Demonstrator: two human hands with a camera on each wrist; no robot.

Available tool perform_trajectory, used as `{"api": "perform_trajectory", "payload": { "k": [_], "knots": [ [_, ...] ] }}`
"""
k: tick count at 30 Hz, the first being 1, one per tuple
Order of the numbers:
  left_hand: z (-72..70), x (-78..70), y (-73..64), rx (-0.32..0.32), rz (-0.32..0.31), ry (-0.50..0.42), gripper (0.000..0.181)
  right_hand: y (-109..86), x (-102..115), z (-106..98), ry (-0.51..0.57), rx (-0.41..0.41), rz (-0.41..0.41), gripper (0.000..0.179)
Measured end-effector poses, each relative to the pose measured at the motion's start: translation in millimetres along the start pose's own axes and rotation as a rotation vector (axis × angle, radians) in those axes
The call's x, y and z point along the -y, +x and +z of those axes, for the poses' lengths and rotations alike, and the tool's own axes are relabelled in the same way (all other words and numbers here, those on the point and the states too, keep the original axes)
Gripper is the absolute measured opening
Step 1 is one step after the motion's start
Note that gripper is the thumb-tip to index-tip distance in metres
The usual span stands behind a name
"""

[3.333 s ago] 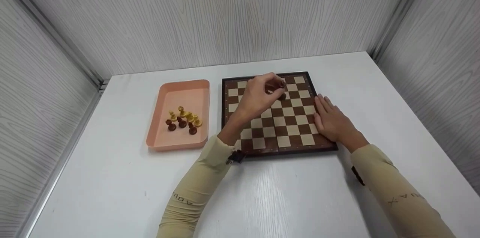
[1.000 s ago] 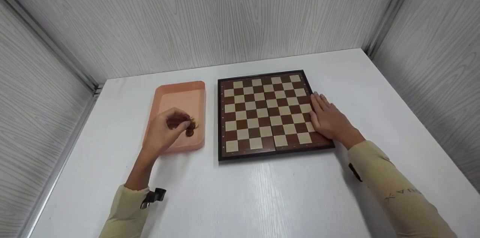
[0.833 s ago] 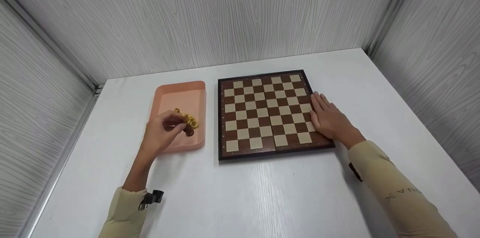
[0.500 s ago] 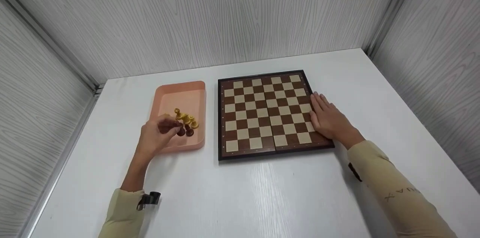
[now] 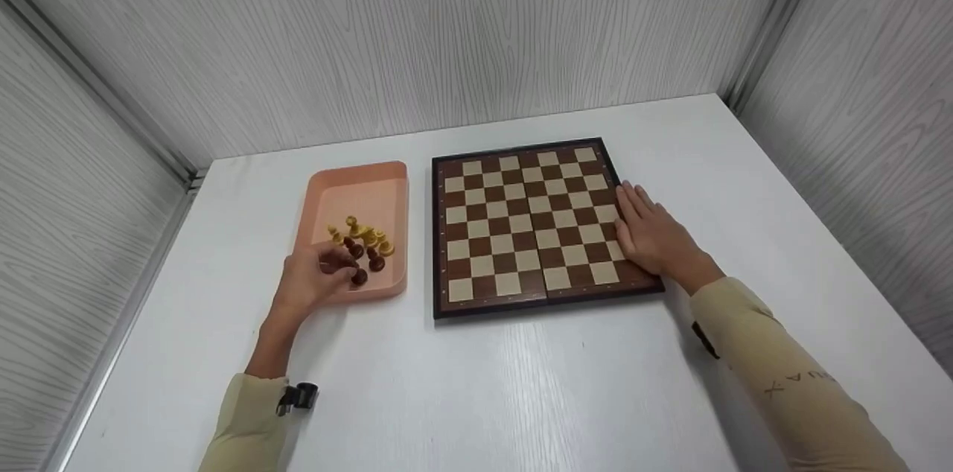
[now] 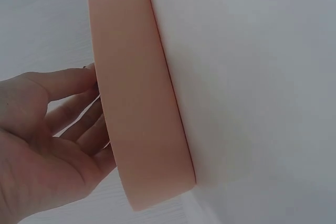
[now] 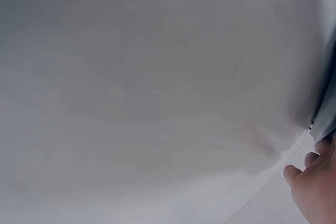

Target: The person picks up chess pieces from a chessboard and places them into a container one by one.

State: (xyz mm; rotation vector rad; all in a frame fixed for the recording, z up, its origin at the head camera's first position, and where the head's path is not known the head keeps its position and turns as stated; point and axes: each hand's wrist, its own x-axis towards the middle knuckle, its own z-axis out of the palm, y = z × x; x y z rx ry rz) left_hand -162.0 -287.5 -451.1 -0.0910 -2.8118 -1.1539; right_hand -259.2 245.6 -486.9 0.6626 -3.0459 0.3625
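My left hand (image 5: 307, 280) reaches over the near left side of the pink tray (image 5: 361, 196), thumb and fingers pinching a dark brown chess piece (image 5: 359, 277) low inside it. Other brown chess pieces (image 5: 377, 263) and several yellow chess pieces (image 5: 370, 236) lie close beside the fingertips. From the left wrist, the tray's outer wall (image 6: 139, 98) hides the fingertips and the piece. My right hand (image 5: 649, 234) rests with straight fingers along the right edge of the brown and cream chessboard (image 5: 521, 226); only part of that hand (image 7: 315, 187) shows from the right wrist.
Tray and board stand side by side on a white table (image 5: 521, 383), a narrow strip of tabletop between them. Pale wood-grain panels (image 5: 476, 33) close off the back and both sides. A black wrist camera (image 5: 301, 396) sits at the left sleeve.
The left hand went from the board to the tray with a brown chess piece, then drew it nearer and leftward, away from the yellow pieces. The right hand stays at the board's edge.
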Motion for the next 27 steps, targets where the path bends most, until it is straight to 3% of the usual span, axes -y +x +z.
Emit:
{"api": "perform_trajectory", "payload": {
  "k": [7,11,23,27],
  "knots": [
    [-4.0,8.5,-9.3,0.006,-0.044,0.009,0.013,7.8,5,5,0.005,0.027,-0.023,0.062],
    [-6.0,8.6,-12.9,-0.001,-0.034,-0.002,0.013,10.6,7,5,0.005,0.022,-0.028,0.062],
    [-12.4,-5.2,-11.1,0.061,-0.034,-0.022,0.022,5.7,-3,-1,0.010,0.019,-0.022,0.062],
    [-14.9,-13.9,-10.8,0.037,-0.004,0.016,0.022,4.7,-8,-3,0.001,0.023,-0.018,0.062]
  ]
}}
